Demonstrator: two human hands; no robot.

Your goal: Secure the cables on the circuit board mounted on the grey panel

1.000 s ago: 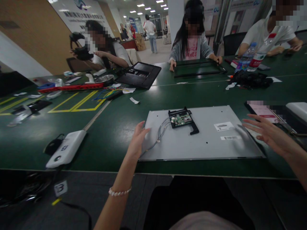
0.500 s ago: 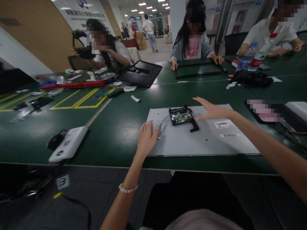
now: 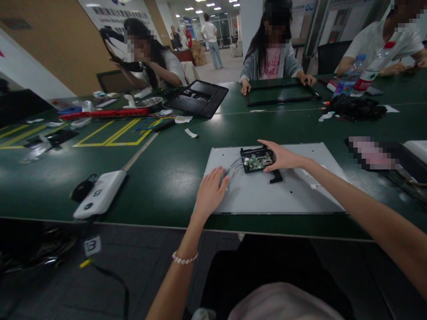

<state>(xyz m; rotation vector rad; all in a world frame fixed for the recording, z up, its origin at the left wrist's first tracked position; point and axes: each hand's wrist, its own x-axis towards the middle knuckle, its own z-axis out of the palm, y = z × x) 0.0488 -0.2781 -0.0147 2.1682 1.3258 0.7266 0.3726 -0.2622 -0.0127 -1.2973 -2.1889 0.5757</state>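
Observation:
A flat grey display panel point(image 3: 253, 200) lies back side up on the green table before me. On it rests a black plastic bracket point(image 3: 276, 177) carrying a green circuit board point(image 3: 255, 162). Grey cables point(image 3: 234, 167) run from the board's left side toward my left hand. My right hand point(image 3: 283, 156) spans the board and bracket from the right, thumb on the near side and fingers on the far side. Over the panel's left edge lies my left hand point(image 3: 212, 189), fingers stretched out, its thumb beside the cable ends, which it partly hides.
A white power bank point(image 3: 100, 195) lies to the left. Across the table, one person holds a black frame point(image 3: 283, 103) and another a headset. A black monitor back cover point(image 3: 200, 98), bottles point(image 3: 370, 73) and a black plastic bag point(image 3: 356, 108) lie farther off. A phone is at right.
My right hand has moved left and closed around the right side of the board and bracket. My left hand stays by the cables, with its fingers a little flatter. The view has shifted slightly.

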